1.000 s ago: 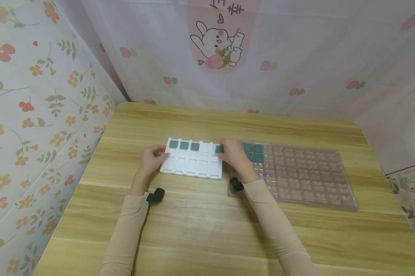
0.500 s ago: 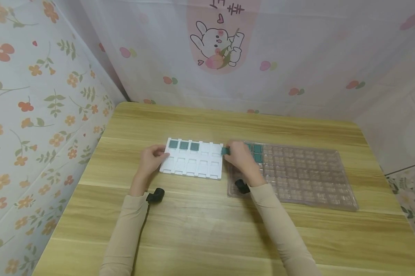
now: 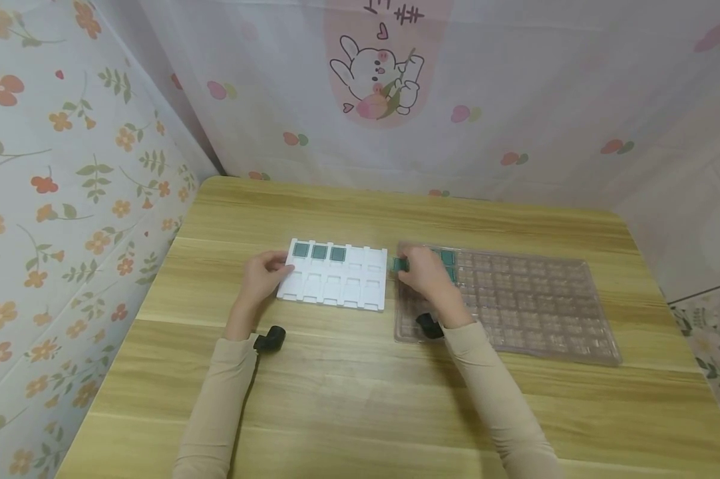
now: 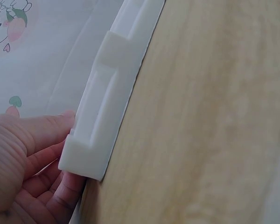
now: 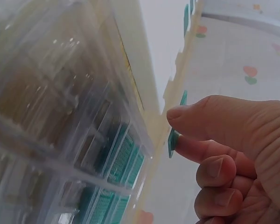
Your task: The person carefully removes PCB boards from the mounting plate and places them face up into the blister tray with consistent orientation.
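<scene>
My left hand point(image 3: 261, 279) grips the left end of a white tray point(image 3: 330, 286) with shallow pockets; in the left wrist view the thumb lies along its edge, fingers curled at the end. Three square green chips point(image 3: 319, 253) sit in the tray's back row, from the left. My right hand point(image 3: 426, 273) pinches another green chip point(image 5: 171, 140) between thumb and index finger, its other fingers curled. That hand is over the left edge of a clear plastic tray point(image 3: 528, 306), where more green chips point(image 3: 448, 258) lie in the back left pockets, partly hidden by the hand.
Both trays lie on a wood-grain table point(image 3: 336, 399), with a narrow gap between them. A black wrist device point(image 3: 270, 339) sits at the left cuff, and another point(image 3: 429, 326) overlaps the clear tray. A printed curtain point(image 3: 486, 100) hangs behind the table.
My right hand has moved rightward with the pinched chip, from the white tray's back right pocket to the clear tray's left edge. The left hand and both trays have stayed put.
</scene>
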Demonstrator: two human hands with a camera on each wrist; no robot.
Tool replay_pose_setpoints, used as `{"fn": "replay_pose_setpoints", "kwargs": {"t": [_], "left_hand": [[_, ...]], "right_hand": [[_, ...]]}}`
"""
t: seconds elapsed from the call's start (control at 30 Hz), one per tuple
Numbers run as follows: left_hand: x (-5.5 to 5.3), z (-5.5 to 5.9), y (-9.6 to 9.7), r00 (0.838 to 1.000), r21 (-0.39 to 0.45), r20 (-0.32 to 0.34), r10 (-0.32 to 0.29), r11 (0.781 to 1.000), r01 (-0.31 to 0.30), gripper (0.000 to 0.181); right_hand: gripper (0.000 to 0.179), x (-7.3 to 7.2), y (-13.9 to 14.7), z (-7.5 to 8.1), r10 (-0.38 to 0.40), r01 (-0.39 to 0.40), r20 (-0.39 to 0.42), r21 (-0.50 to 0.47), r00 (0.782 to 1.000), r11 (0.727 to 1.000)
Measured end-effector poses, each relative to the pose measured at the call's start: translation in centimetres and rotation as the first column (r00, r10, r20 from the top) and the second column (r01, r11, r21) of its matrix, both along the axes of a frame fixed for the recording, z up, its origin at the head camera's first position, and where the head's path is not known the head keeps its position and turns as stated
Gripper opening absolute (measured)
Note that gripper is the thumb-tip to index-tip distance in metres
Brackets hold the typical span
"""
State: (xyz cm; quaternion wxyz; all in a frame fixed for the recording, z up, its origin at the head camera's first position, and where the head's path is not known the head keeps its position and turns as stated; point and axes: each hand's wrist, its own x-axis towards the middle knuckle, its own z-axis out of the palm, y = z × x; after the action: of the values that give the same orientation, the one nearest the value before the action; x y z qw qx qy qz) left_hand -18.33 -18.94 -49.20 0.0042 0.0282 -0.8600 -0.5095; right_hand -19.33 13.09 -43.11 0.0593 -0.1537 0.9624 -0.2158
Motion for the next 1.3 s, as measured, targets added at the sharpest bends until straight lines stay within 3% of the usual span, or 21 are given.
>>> {"fn": "replay_pose_setpoints", "kwargs": {"t": [0.33,1.3], "left_hand": [[0.0,0.0,-0.1,1.0,0.001,-0.006,0.0,1.0,0.0,0.035],[0.1,0.2,0.0,0.999,-0.02,-0.032,-0.007,1.0,0.006,0.033]], "right_hand": [[0.03,0.6,1.5,-0.3,-0.012,0.01,0.08,0.032,0.997,0.999],[0.028,1.9,2.2,-0.8,0.007,-0.011,0.149,0.023,0.989,1.0]]}}
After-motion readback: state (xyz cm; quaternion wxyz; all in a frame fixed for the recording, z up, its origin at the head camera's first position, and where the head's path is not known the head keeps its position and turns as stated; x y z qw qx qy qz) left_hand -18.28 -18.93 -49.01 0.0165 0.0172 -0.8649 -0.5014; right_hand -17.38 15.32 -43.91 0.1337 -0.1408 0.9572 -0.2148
